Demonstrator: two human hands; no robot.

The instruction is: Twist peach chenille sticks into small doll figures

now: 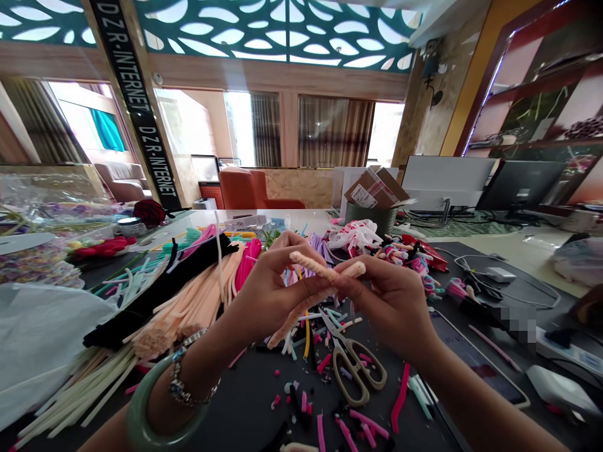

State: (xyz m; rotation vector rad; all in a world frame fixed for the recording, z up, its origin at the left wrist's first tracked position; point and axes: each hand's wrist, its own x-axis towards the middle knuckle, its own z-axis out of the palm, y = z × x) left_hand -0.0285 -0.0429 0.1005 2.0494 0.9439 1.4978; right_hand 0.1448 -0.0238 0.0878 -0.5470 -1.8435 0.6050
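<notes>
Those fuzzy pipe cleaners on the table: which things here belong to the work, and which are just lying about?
Belonging to the work: left hand, right hand, peach pipe cleaner, scissors.
Just lying about: tablet, cardboard box, computer monitor.

**Craft tbl (235, 414) piled w/ supplies**

Beige-handled scissors (353, 370) at 6 o'clock, among cut pipe-cleaner bits (301, 402). Black pipe-cleaner bundle (155, 301) + peach pipe-cleaner bundle (188, 314) at 9. Tablet (475, 358) at 4, power strip (560, 351) just right of it. Dark red rose (149, 212) at 10. Cardboard box (377, 188) in green tub (372, 220) at 12, 2 monitors (521, 185) at 1–2. Orange armchair (249, 191) at 11, tan sofa (122, 182) at 10. LED-lit shelves (532, 94) at 2.
</notes>
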